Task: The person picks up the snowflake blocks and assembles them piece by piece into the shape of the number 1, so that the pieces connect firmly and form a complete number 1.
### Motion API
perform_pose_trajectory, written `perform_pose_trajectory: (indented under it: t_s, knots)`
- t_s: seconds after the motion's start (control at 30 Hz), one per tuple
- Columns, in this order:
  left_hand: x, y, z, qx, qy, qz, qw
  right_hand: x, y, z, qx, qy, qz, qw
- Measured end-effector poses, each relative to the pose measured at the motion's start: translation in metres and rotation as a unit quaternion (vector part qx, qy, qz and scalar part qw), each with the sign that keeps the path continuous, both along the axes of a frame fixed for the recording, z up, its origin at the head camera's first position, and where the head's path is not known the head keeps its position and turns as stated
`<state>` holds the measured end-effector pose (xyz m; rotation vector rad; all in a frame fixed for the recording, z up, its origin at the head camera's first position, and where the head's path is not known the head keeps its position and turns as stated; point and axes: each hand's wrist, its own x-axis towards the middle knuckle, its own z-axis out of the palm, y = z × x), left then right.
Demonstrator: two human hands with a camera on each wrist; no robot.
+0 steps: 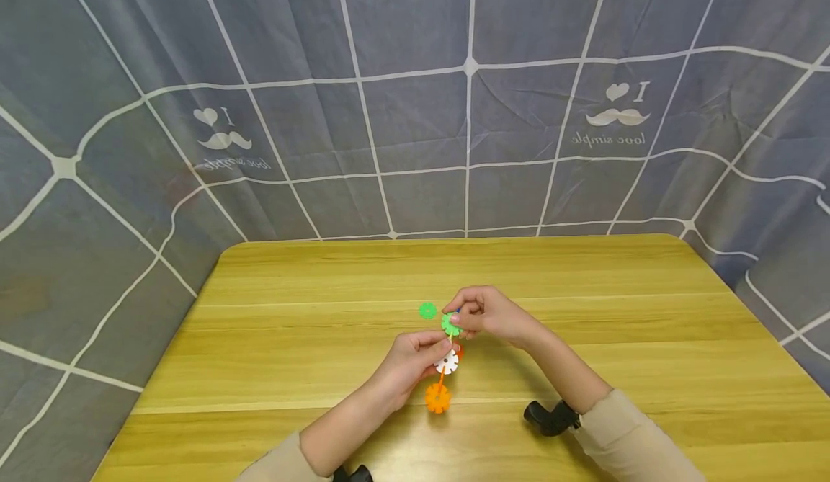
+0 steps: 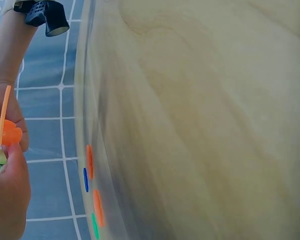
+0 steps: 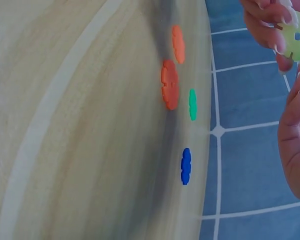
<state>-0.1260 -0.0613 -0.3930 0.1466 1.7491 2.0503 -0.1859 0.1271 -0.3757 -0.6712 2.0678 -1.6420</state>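
Note:
My left hand (image 1: 410, 363) pinches a chain of slotted discs near a white disc (image 1: 446, 362); an orange disc (image 1: 437, 398) hangs at its lower end. My right hand (image 1: 496, 316) pinches a green disc (image 1: 451, 324) at the chain's upper end, just above the left fingertips. In the right wrist view a yellow-green disc (image 3: 296, 37) shows between the hands. The left wrist view shows an orange disc (image 2: 5, 132) by the left hand (image 2: 9, 200). Fingers hide part of the joints.
On the wooden table (image 1: 292, 323) lie a loose green disc (image 1: 428, 310), a blue disc (image 3: 186, 166) and two orange-red discs (image 3: 170, 85), partly hidden by the hands in the head view. A grey curtain (image 1: 421, 129) stands behind the table. Black devices (image 1: 551, 418) are on both wrists.

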Motion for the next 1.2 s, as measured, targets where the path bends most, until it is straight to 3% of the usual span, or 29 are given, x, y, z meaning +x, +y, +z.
perform_pose_trajectory:
  t_s: [0.2, 0.8, 1.2]
  knots:
    - [0.004, -0.003, -0.001, -0.017, 0.015, 0.01, 0.9997, 0.002, -0.006, 0.0, 0.0, -0.014, 0.009, 0.9999]
    - [0.012, -0.012, -0.004, -0.005, 0.037, 0.031, 0.9988, 0.018, -0.025, -0.009, -0.023, -0.024, -0.066, 0.9973]
    - [0.016, -0.01, -0.004, -0.027, 0.048, 0.059, 0.9967, 0.024, -0.027, -0.012, -0.04, -0.03, -0.096, 0.9942]
